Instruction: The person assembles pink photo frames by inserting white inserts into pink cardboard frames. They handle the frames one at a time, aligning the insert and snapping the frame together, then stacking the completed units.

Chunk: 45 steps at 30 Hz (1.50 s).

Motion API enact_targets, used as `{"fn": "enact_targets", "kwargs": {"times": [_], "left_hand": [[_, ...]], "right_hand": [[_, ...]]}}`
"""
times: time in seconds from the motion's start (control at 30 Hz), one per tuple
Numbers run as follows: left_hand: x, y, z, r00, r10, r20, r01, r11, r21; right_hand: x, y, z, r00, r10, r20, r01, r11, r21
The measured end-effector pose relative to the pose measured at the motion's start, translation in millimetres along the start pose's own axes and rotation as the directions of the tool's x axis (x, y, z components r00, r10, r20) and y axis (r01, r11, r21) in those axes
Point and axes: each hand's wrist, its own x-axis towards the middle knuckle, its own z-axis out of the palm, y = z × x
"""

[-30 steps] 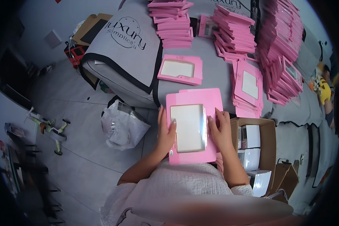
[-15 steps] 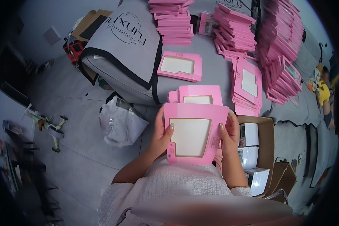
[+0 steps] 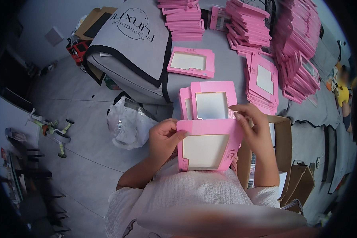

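Note:
A flat pink window box [image 3: 189,126] with a pale window stands tilted in front of my body. My left hand [image 3: 162,139] is closed on its upper left edge, thumb on the front and fingers behind. At the upper right corner, my right hand [image 3: 256,129] has thumb and forefinger curled close together. The forefinger's tip meets the edge of a second pink window box [image 3: 214,86] just behind. Another pink box [image 3: 184,95] shows partly behind that one. Beyond them, a single pink box [image 3: 191,72] lies on the grey sofa [image 3: 226,65].
Several pink box stacks [image 3: 183,25] line the sofa, with taller ones [image 3: 297,35] at the right. A brown carton [image 3: 281,139] holding white boxes stands by my right arm. On the left floor are a white plastic bag [image 3: 129,127] and a child's bike [image 3: 55,135].
My right hand has moved up from the front box's right side to its top corner. The front box has shifted slightly down in view, and more of the box behind shows.

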Motion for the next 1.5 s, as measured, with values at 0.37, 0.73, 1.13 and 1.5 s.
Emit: {"fn": "enact_targets", "kwargs": {"times": [0.37,0.73,1.13,1.5], "left_hand": [[-10,18,-4,0.984,-0.168,0.06,0.151,0.965,0.213],[-15,30,26,0.996,0.082,-0.04,-0.089,0.972,-0.216],[-12,43,12,0.868,0.288,0.404,-0.491,0.613,0.619],[-13,47,0,0.915,0.112,0.387,-0.36,0.661,0.659]], "right_hand": [[17,-50,5,0.785,-0.247,0.568,0.494,0.803,-0.333],[28,-63,23,0.795,0.049,0.604,0.048,0.989,-0.143],[21,-26,34,0.829,-0.213,0.517,0.323,0.937,-0.132],[-6,-15,-22,0.724,-0.285,0.628,0.567,0.764,-0.307]]}}
